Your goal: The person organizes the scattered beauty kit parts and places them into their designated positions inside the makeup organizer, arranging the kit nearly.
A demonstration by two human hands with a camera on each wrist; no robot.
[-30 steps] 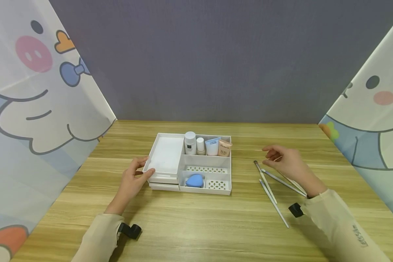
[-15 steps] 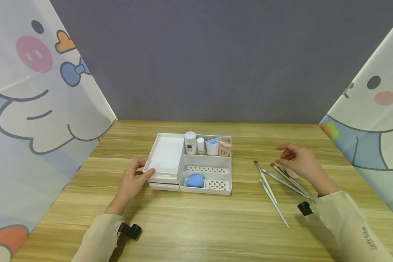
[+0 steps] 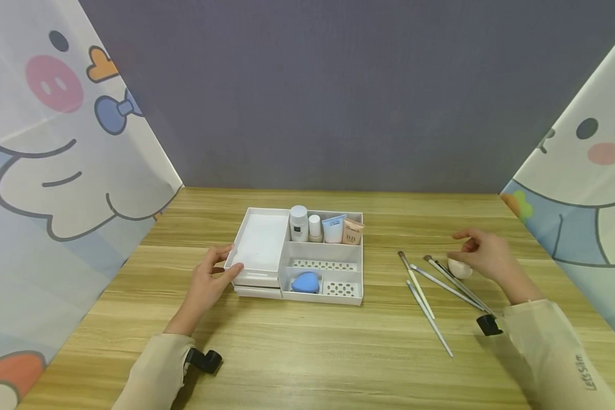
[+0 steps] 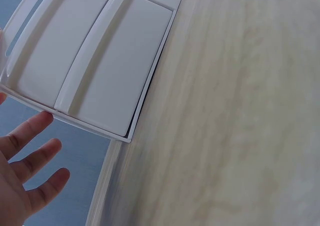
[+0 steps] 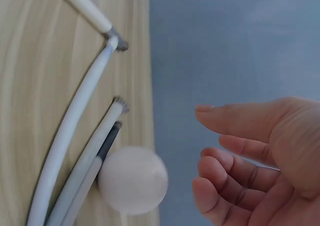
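Note:
My left hand (image 3: pixel 208 283) holds the front left corner of a white desktop organizer (image 3: pixel 258 239), thumb on its front edge. In the left wrist view, fingertips (image 4: pixel 46 117) touch its side near two drawer fronts. The organizer carries a white bottle (image 3: pixel 298 225), a smaller white-capped bottle (image 3: pixel 315 228), a light blue tube (image 3: pixel 333 230), a beige BB tube (image 3: pixel 352 232) and a blue makeup sponge (image 3: pixel 305 282). My right hand (image 3: pixel 484 256), fingers loosely bent and holding nothing, hovers by a smooth white round object (image 5: pixel 134 180). Slim makeup brushes lie beside it, including a dark-tipped brush (image 5: pixel 102 148).
More brushes lie loose on the wooden table (image 3: pixel 307 359), such as a white-handled brush (image 3: pixel 430 320) and a pale brush (image 3: pixel 415 285). A grey panel (image 3: pixel 307 97) stands behind, with cartoon-printed panels at both sides.
My right hand has moved to the right, away from the brushes' tips, uncovering more brushes and the white round object. The left hand stays at the organizer's corner.

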